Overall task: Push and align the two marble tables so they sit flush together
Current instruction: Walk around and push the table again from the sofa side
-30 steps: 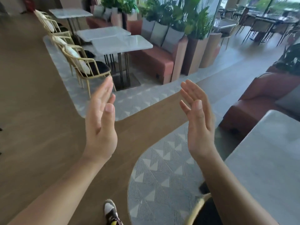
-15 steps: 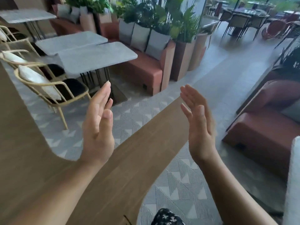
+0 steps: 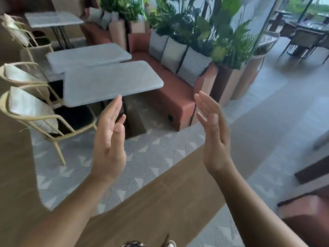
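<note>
Both hands are raised in front of the camera with nothing in them, palms turned toward each other and well apart. The left hand (image 3: 109, 139) has its fingers (image 3: 114, 108) straight, close together and pointing up and away, the thumb lying along the palm; the right hand (image 3: 212, 136) is the same, its fingers (image 3: 204, 102) extended and only slightly spread. Neither hand touches anything. Beyond them stand the two marble desks: the near desk (image 3: 110, 82) has a pale grey rectangular top with rounded corners on a dark central base, and the far desk (image 3: 85, 57) sits just behind it. Their tops are offset, the near one reaching farther to the right, and the blur makes it hard to tell whether the edges meet. The tips of the left hand overlap the near desk's front edge in the view, but the desk is farther off. A terracotta bench sofa (image 3: 169, 97) with grey cushions runs along the desks' right side, backed by planters of green plants (image 3: 213, 32). Gold-framed chairs (image 3: 35, 111) with pale cushions stand on the left side. A third marble top (image 3: 53, 18) stands farther back. The floor beneath is a grey triangle-patterned carpet (image 3: 151, 154) bordered by wood flooring (image 3: 16, 175).
</note>
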Demonstrator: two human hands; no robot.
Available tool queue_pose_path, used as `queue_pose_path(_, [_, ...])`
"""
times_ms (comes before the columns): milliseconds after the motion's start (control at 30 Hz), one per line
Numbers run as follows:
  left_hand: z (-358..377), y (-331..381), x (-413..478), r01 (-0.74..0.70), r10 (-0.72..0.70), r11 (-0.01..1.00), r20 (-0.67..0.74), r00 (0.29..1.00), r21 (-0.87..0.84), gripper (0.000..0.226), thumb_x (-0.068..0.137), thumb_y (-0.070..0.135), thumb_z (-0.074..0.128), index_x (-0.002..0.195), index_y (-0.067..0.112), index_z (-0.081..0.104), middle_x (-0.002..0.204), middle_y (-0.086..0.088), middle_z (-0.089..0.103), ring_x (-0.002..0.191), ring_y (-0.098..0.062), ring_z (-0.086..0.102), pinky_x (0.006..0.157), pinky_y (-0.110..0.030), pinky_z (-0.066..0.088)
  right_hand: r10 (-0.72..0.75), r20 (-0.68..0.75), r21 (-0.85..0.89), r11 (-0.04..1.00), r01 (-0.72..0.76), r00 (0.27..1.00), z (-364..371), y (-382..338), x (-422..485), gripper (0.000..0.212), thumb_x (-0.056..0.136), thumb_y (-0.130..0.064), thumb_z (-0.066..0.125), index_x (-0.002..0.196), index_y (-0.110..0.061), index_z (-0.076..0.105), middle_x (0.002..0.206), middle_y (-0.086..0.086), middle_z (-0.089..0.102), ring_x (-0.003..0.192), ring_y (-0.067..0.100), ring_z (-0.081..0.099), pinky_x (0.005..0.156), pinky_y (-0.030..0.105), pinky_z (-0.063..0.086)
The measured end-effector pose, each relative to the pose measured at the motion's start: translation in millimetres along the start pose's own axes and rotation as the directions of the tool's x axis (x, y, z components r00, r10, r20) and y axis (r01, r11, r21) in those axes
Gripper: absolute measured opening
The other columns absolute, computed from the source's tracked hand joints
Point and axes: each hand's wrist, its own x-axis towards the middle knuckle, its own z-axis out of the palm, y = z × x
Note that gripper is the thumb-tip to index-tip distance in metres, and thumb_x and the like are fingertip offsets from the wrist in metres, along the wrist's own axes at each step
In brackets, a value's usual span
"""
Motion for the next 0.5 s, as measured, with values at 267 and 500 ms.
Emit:
queue_pose_path(267, [53, -130, 136, 0.037, -0.036, 0.995, -0.007, 0.999, 0.094, 0.075, 0.111, 0.059, 0.038, 0.161, 0.004, 0.031, 0.171, -0.013, 0.034, 0.162, -0.021, 0.033, 0.126, -0.054, 0.037, -0.017, 0.124, 0.069, 0.998, 0.008, 0.992, 22, 135, 177, 0.072, 0.103, -0.077, 0.037, 0.149, -0.023, 0.050, 0.147, -0.025, 0.059, 0.140, 0.001, 0.057, 0.117, 0.023, 0.045])
queue_pose_path(500, [82, -273, 270, 0.033, -0.021, 0.991, -0.087, 0.996, 0.131, 0.063, 0.112, 0.050, 0.041, 0.159, 0.008, 0.033, 0.166, -0.007, 0.039, 0.160, -0.018, 0.036, 0.124, -0.056, 0.039, -0.015, 0.213, 0.073, 0.997, 0.000, 0.977, 60, 257, 328, 0.080, 0.101, -0.076, 0.042, 0.150, -0.014, 0.051, 0.148, -0.021, 0.058, 0.144, -0.001, 0.053, 0.115, 0.019, 0.042])
